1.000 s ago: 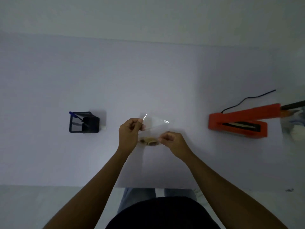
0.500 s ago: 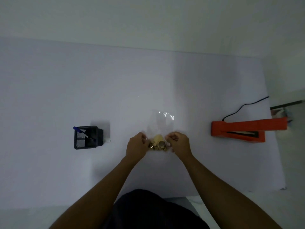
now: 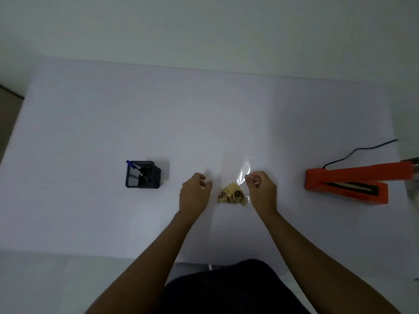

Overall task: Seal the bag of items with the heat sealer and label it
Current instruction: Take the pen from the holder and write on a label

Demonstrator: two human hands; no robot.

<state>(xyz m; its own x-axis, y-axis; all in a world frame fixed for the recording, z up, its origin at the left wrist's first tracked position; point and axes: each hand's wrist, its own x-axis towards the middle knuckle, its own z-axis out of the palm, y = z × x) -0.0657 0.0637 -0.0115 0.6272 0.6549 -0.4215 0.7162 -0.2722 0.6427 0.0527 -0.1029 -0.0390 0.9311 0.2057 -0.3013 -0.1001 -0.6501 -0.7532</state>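
Pen holder (image 3: 142, 174) far left on bench (image 3: 90, 123). Left hand (image 3: 192, 193) knuckles up, fingers curled loosely, grip empty, just left of bag (image 3: 235, 186). Bag flat on bench between hands, long axis running away from person, contents bunched at near end, clear end pointing far. Right hand (image 3: 263, 189) curled, grip pinching bag's right edge. Orange sealer (image 3: 347, 185) far right, arm raised.

Both hands have parted, the left hand (image 3: 193, 193) now off the bag (image 3: 235, 189).
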